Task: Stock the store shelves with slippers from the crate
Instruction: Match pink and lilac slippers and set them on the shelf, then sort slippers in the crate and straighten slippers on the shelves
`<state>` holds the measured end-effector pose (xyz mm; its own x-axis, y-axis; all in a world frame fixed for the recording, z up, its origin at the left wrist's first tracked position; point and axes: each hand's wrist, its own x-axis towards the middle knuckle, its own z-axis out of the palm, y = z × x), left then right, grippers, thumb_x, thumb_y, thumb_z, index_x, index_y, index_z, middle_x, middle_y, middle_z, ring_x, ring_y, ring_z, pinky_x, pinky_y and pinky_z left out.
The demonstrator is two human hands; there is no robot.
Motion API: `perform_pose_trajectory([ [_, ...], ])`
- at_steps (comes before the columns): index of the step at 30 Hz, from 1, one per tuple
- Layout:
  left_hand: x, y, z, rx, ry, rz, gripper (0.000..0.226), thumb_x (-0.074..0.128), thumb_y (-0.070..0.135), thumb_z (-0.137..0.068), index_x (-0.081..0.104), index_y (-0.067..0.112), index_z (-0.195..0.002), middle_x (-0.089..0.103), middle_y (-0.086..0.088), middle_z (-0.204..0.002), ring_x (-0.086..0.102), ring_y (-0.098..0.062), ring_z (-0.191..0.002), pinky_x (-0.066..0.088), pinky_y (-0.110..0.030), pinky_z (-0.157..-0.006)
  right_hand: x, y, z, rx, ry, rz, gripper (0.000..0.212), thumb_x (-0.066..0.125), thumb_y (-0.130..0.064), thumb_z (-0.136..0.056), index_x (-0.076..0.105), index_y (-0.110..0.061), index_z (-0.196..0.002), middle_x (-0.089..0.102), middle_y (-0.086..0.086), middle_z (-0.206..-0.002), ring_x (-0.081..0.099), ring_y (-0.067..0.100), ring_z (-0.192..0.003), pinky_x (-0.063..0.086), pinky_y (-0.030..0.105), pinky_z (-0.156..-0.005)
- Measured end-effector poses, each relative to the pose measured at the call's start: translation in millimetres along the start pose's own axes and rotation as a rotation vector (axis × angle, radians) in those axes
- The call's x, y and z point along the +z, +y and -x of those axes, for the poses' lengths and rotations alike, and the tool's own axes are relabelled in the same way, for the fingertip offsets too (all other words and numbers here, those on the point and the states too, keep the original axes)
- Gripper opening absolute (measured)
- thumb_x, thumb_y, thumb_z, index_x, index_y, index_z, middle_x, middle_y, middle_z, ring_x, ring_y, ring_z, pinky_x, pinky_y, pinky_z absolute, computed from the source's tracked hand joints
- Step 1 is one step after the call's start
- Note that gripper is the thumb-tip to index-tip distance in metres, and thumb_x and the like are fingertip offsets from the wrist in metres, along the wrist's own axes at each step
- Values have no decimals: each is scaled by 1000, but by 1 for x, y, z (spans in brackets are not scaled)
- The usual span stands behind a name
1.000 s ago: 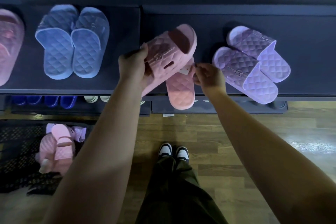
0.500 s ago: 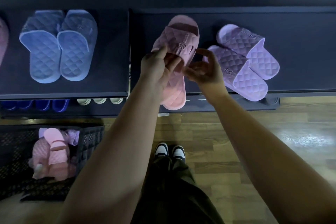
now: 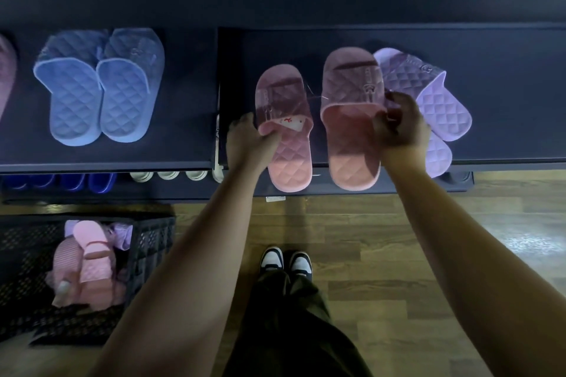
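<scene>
Two pink quilted slippers lie side by side on the dark shelf (image 3: 505, 95), heels hanging over its front edge. My left hand (image 3: 248, 138) grips the left pink slipper (image 3: 288, 135) at its strap edge, where a white tag shows. My right hand (image 3: 398, 125) is closed on the right side of the right pink slipper (image 3: 349, 119). A thin string seems to run between the two slippers. The black crate (image 3: 153, 242) on the floor at lower left holds several more pink and lilac slippers (image 3: 88, 263).
A lilac pair (image 3: 441, 101) sits just right of my right hand, partly under it. A blue pair (image 3: 98, 86) lies on the left shelf section. Lower shelf shows dark blue (image 3: 73, 182) and white slippers (image 3: 168, 176). Wooden floor and my shoes (image 3: 286, 262) are below.
The pink pair was held stacked together above the shelf; now the two slippers are separated and lie side by side on it, one under each hand.
</scene>
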<state>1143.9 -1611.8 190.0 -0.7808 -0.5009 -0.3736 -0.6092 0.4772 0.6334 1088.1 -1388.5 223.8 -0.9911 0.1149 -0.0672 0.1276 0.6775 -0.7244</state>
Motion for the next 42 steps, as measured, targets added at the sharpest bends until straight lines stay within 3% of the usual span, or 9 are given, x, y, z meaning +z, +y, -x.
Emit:
perform_pose_trajectory([
  [4,9,-4,-5,103,130,-177,26,58,30,-90,61,3,-90,66,-15,-91,62,-31,-83,39,-32,-61,6,9,8,-32,-2,0,25,57,-11,-87,59,-16,-112,61,-9,-90,59,13,-79,41,22,-68],
  [8,-9,-9,-11,171,209,-163,21,52,19,-91,53,13,-71,60,-10,-71,58,-29,-67,33,-29,-55,18,3,9,-67,-40,5,24,62,-11,-86,59,-14,-110,66,-5,-97,63,17,-86,48,29,-73],
  [15,-38,-29,-32,168,328,-193,22,52,22,-90,63,7,-77,64,-14,-74,48,-22,-62,26,-28,-57,67,-22,-4,-7,-89,81,25,48,-6,-89,57,-3,-113,66,17,-109,59,33,-99,24,22,-65],
  [22,-38,-36,-40,191,341,-181,23,55,25,-91,66,8,-79,66,-11,-74,51,-21,-62,27,-27,-57,83,-18,-1,98,-38,178,30,41,-24,-100,60,-2,-110,66,21,-107,59,38,-98,28,30,-65],
  [26,-37,-31,-46,203,314,-110,18,52,16,-92,68,8,-94,69,-11,-86,61,-25,-75,34,-26,-62,87,-26,-4,47,-47,129,26,44,-20,-98,63,-9,-112,68,17,-108,60,37,-97,30,30,-65],
  [30,-32,-23,-38,186,240,-99,36,41,0,-89,58,4,-121,63,-19,-110,60,-32,-99,40,-28,-73,78,-26,-4,17,-89,110,30,43,-18,-87,64,-18,-109,70,10,-103,62,33,-94,35,28,-68],
  [35,-8,-1,5,323,342,11,49,48,8,-89,44,9,-138,43,-17,-137,44,-32,-125,39,-38,-101,25,-5,2,-53,109,-73,25,52,-13,-83,68,-18,-103,66,-5,-83,63,18,-72,51,30,-71],
  [39,29,28,40,531,368,61,32,52,15,-90,58,5,-119,57,-14,-122,51,-28,-116,41,-32,-99,-22,35,-7,-42,302,-61,22,53,-9,-84,69,-12,-100,63,-9,-86,54,3,-75,36,1,-67],
  [42,67,49,63,566,317,95,29,55,18,-89,61,5,-114,62,-13,-111,57,-28,-103,47,-37,-88,-48,75,-25,-17,309,10,24,52,-8,-82,70,-10,-98,69,3,-97,60,12,-80,33,1,-63],
])
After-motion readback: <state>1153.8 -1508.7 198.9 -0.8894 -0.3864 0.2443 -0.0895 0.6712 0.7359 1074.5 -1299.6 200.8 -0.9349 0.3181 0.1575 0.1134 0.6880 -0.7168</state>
